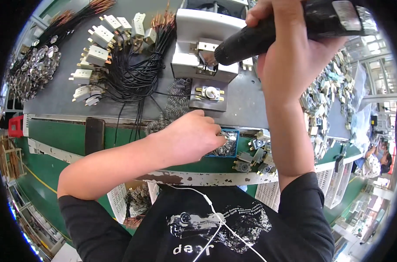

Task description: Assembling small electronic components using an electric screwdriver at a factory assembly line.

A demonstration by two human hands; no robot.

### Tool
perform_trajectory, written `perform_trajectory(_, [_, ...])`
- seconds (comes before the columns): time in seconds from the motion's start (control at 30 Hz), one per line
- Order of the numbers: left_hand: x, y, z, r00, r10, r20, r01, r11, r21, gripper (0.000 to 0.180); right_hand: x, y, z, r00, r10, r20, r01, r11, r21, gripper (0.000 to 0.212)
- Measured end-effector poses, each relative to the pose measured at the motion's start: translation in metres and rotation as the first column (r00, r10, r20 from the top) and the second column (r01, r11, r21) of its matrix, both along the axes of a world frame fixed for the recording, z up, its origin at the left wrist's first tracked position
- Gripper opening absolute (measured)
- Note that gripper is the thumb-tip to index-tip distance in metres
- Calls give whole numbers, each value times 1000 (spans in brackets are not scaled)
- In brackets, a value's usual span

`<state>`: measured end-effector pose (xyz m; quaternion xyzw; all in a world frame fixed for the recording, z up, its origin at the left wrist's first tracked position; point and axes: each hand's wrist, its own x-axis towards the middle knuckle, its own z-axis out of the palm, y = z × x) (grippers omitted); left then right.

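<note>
The right hand's (290, 54) grip is wrapped firmly round a thick black cylindrical tool (251, 41), whose tapered tip points down-left into a pale metal fixture (184, 64), right at a white block (208, 45) seated there; whether the tip touches the block is hard to tell. The left hand (200, 135) has its fingers curled down at a blue tray (237, 142) of small metal pieces (227, 148); whether its grip has hold of one cannot be told. Just in front of the fixture, a part with a round white centre (211, 93) sits on a dark block (196, 104). Left of that lie coiled springs (179, 94), then bundled black cables (133, 81) with white connectors (97, 55) on the grey worktop (251, 105).
</note>
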<state>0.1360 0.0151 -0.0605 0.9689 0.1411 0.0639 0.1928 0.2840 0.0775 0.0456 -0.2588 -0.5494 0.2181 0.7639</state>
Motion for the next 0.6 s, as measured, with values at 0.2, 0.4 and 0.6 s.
perform_trajectory(0.2, [3, -2, -4, 997, 6, 72, -5, 1000, -13, 21, -7, 36, -19, 677, 703, -218, -526, 670, 524, 17])
perform_trajectory(0.4, [1, -1, -1, 1000, 18, 2, -18, 999, -43, 27, -10, 5, -10, 999, -7, 52, 14, 989, -147, 19])
perform_trajectory(0.6, [-4, -3, -7, 999, 27, 34, -25, 998, -57, 30, 0, 0, -4, 968, 64, 243, 0, 967, -254, 42])
